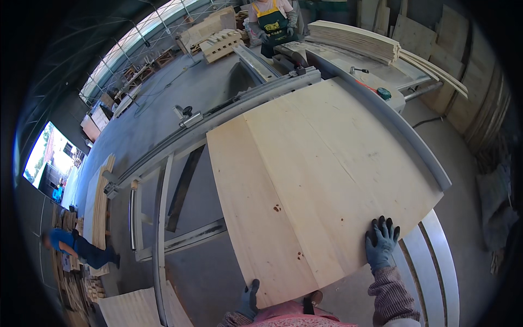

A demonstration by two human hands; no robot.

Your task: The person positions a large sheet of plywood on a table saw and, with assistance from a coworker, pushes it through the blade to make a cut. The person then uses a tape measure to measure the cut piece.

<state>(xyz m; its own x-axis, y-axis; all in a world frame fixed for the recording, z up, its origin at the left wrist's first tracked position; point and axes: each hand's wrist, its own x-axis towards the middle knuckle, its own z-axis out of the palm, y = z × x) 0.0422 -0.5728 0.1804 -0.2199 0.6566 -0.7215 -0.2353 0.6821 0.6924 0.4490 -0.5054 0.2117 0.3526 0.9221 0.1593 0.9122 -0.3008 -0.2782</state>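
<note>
A wide pale wooden board (294, 180) lies across a sliding table saw, its right side along a long grey metal fence (403, 131). At the board's near left corner, my gloved left hand (249, 300) grips the edge; part of its fingers is hidden. My right hand (382, 243), in a blue-grey glove with black fingertips, presses on the board's near right edge, fingers stretched out. Two dark knots mark the near part of the board.
A co-worker in a green apron (274, 26) stands beyond the saw, beside stacked wooden strips (354, 41). The metal sliding frame (163, 201) extends left. Slatted metal supports (430, 261) lie right of my hand. Another person (81, 248) bends among wood stacks at left.
</note>
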